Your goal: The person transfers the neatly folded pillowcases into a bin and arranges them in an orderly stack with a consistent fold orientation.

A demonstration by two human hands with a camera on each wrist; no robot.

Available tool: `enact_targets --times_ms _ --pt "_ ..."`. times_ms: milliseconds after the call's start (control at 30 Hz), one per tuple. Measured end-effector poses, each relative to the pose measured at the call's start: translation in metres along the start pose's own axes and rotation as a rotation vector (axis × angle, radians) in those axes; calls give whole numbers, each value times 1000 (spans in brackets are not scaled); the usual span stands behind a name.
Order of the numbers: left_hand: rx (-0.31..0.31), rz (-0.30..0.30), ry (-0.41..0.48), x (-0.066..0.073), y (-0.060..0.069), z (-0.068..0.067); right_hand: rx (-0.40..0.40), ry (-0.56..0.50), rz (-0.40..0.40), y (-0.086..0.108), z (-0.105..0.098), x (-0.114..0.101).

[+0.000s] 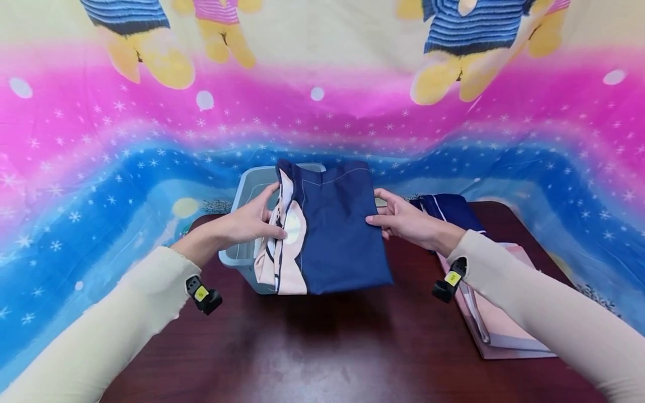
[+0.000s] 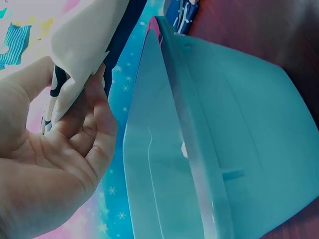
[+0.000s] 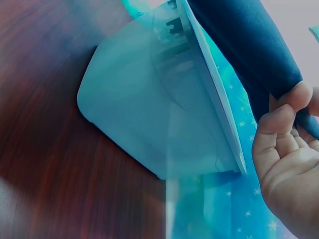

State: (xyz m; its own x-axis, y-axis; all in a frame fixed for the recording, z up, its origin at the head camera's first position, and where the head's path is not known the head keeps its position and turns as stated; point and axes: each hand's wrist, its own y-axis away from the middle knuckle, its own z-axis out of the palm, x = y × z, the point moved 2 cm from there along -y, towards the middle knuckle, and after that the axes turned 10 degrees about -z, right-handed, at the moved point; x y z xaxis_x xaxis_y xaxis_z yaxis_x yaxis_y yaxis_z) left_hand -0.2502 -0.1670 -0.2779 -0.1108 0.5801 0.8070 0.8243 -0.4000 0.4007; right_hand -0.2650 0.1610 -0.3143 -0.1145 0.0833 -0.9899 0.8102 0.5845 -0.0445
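Observation:
A folded navy cloth (image 1: 345, 229), with a pale pink and white patterned strip along its left side, is held up in front of me. My left hand (image 1: 244, 224) pinches its patterned left edge between thumb and fingers. At the opposite edge, my right hand (image 1: 403, 221) grips the navy fabric. Behind and below the cloth stands a blue-grey plastic basin (image 1: 247, 190), partly hidden by it. The left wrist view shows the cloth's pale layers (image 2: 87, 45) in the fingers, above the basin rim. In the right wrist view the fingertips (image 3: 279, 119) clasp a navy edge.
On the table's right side lie a folded pink and grey cloth (image 1: 514, 324) and a dark blue folded cloth (image 1: 448, 207), partly behind my right arm. The dark red-brown table (image 1: 322, 358) meets a printed fabric backdrop (image 1: 312, 123) at its far edge.

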Motion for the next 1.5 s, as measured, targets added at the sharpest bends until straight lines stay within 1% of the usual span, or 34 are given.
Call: enact_targets --times_ms 167,367,533,667,800,933,1100,1333,1500 --pt "13 3 -26 -2 0 -6 12 6 21 -6 3 0" --pt "17 -5 -55 -3 1 -14 16 9 21 -13 7 -1" --pt "26 -19 -55 -4 2 -21 17 12 15 -18 10 -2" --pt "19 -31 -42 -3 3 -25 7 8 -6 -22 13 -4" --pt "20 -45 -49 -2 4 -29 8 5 -7 -25 15 -6" --pt "26 -55 -55 -1 6 -35 31 2 0 -30 17 -8" --pt "16 -48 -43 -2 8 -41 70 -6 15 -36 20 -10" --pt "12 -61 -54 -3 5 -50 111 1 26 -44 23 -10" --pt "18 -65 -90 -5 3 -56 126 -7 31 -50 27 -10"
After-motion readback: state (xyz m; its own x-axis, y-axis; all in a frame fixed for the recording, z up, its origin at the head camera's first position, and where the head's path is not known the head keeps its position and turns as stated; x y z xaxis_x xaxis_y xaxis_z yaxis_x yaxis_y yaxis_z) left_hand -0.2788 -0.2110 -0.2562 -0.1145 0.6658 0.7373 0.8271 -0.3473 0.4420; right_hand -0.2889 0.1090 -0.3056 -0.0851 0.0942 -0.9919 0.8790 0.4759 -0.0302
